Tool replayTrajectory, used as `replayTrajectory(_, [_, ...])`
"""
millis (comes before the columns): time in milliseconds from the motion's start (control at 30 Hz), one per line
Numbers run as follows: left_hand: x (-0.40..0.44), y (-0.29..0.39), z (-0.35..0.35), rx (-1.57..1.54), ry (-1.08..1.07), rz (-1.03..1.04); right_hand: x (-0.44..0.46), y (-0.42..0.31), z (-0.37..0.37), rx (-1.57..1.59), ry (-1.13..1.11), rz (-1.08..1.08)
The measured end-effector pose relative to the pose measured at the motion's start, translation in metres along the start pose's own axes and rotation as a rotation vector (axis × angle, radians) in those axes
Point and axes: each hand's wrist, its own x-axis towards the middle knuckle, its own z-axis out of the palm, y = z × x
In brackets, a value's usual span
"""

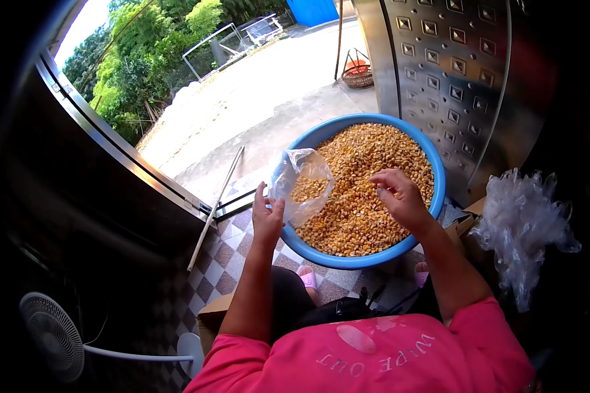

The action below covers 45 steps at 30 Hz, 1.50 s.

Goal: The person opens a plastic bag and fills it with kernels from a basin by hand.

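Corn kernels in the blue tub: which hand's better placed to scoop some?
Likely the right hand: its fingers reach over the corn kernels. The left hand is at the left edge of the blue tub, by the clear plastic bag.

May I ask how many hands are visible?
2: the left hand at the clear plastic bag, the right hand over the corn kernels in the blue basin.

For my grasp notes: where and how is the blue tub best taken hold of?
Probably the rim of the blue tub, gripped at left and right, coming from both sides: it is wide, round and full of corn kernels, so this should balance it.
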Motion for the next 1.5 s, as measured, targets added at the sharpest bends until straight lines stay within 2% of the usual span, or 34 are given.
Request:
replayTrajectory(33, [0.002,-0.002,-0.001,0.003,0.004,0.005,0.000,0.001,-0.001,0.004,0.002,-0.005])
replayTrajectory(100, [0.004,-0.001,-0.003,0.363,0.111,0.187,-0.001,0.001,-0.006,-0.017,0.015,-0.012])
replayTrajectory(233, [0.004,0.046,-0.008,0.580,0.184,0.563,0.000,-0.001,-0.010,-0.017,0.004,0.010])
replayTrajectory(367, [0.024,0.074,-0.003,0.645,0.084,0.502,0.001,-0.001,-0.010,-0.001,-0.006,0.026])
replayTrajectory(467, [0.041,0.083,0.000,0.807,-0.107,0.393,0.002,0.001,-0.012,-0.025,-0.023,0.003])
replayTrajectory(567, [0.048,0.087,0.006,0.977,-0.177,0.376,0.003,-0.002,-0.014,-0.003,-0.035,0.037])
replayTrajectory(633, [0.049,0.087,0.012,1.092,-0.198,0.413,0.004,-0.001,-0.014,-0.003,-0.044,0.036])
replayTrajectory(700, [0.055,0.072,0.018,1.312,-0.181,0.648,0.004,-0.001,-0.012,-0.005,-0.053,0.037])
replayTrajectory(733, [0.062,0.063,0.019,1.273,-0.175,0.756,0.004,-0.002,-0.010,0.006,-0.062,0.035])
replayTrajectory(767, [0.070,0.056,0.020,1.271,-0.177,0.758,0.003,-0.002,-0.007,0.017,-0.069,0.034])
replayTrajectory(867, [0.082,0.064,0.030,1.113,-0.279,0.643,0.003,-0.003,-0.004,0.026,-0.073,-0.002])
replayTrajectory(967, [0.084,0.079,0.042,1.022,-0.296,0.657,0.004,-0.005,-0.004,0.015,-0.083,0.034])
replayTrajectory(1033, [0.087,0.089,0.050,0.965,-0.300,0.708,0.006,-0.002,-0.003,0.026,-0.082,0.039])
replayTrajectory(1100, [0.089,0.100,0.058,0.775,-0.334,0.864,0.007,-0.003,-0.002,0.079,-0.088,0.140])
replayTrajectory(1167, [0.086,0.108,0.067,0.747,-0.368,0.897,0.011,0.000,-0.001,0.047,-0.132,0.108])
replayTrajectory(1233, [0.076,0.121,0.074,0.715,-0.461,0.920,0.014,-0.005,0.003,0.337,-0.156,0.233])
replayTrajectory(1300, [0.067,0.128,0.079,0.698,-0.495,0.943,0.020,0.000,0.008,0.380,-0.228,0.228])
replayTrajectory(1367, [0.058,0.131,0.083,0.669,-0.558,0.996,0.026,-0.004,0.018,0.667,-0.187,0.254])
replayTrajectory(1433, [0.049,0.133,0.084,0.619,-0.567,1.017,0.030,-0.002,0.024,0.745,-0.242,0.218])
replayTrajectory(1500, [0.044,0.135,0.082,0.515,-0.662,0.929,0.031,-0.001,0.028,0.875,-0.353,0.144])
